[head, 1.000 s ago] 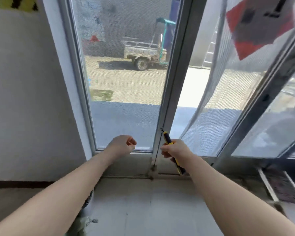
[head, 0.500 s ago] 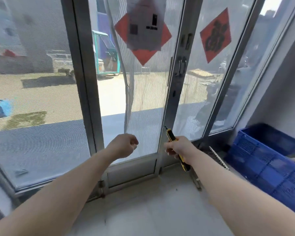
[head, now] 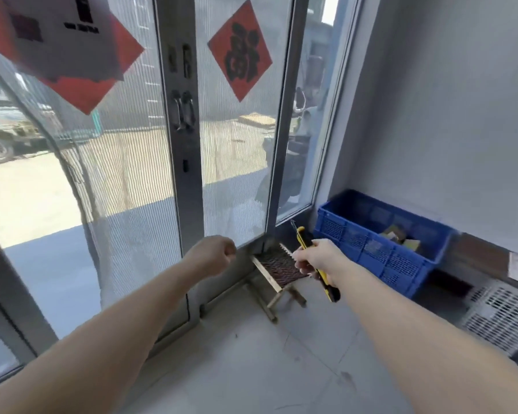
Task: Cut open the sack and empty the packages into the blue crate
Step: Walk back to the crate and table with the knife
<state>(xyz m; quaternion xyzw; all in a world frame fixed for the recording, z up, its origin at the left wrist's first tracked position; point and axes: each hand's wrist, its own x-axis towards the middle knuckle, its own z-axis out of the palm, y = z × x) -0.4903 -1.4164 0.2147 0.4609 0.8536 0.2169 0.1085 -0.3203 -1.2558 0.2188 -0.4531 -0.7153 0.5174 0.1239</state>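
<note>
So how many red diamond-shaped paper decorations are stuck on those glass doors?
2: one red diamond paper on the right door pane, another on the left pane, partly covered by a white sheet.

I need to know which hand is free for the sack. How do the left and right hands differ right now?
The left hand is a closed fist with nothing visible in it; the right hand grips a yellow-and-black utility knife. The left hand is in front of the glass door; the right hand is nearer the blue crate. Both are bare and stretched forward at similar height.
</note>
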